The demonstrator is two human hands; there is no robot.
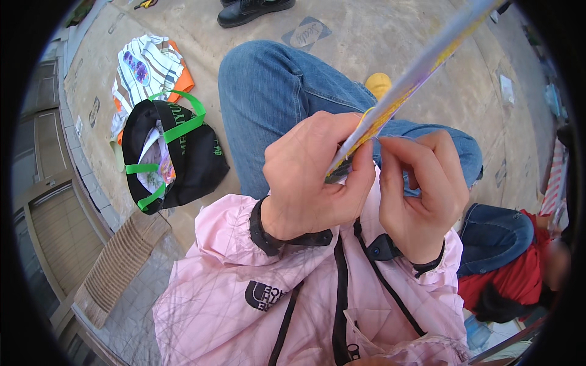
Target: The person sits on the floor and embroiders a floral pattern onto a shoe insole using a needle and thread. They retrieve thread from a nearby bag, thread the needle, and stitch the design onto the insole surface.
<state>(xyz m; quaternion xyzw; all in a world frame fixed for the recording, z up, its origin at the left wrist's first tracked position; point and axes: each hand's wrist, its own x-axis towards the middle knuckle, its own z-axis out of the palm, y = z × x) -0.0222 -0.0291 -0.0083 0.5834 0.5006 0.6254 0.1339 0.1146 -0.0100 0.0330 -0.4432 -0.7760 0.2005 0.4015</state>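
My left hand (pixel 308 177) is closed round the lower end of a thin flat panel (pixel 421 70), which rises to the upper right and is seen almost edge-on. White and pale purple show on it, with yellow strands along its edge and a small yellow loop by my left thumb and fingers. Close beside it on the right, my right hand (pixel 424 186) is pinched, thumb against fingertips, near the panel's edge. Whatever lies between those fingertips is too small to make out. Both hands are above my lap, in front of my pink jacket (pixel 226 299).
On the left stands a black bag (pixel 201 165) with green handles and printed cloth inside. Behind it lies striped cloth (pixel 149 64) with a purple flower patch. A yellow rounded object (pixel 379 85) sits past my knee. Another person in red (pixel 503 290) is at right; a black shoe (pixel 256 11) is ahead.
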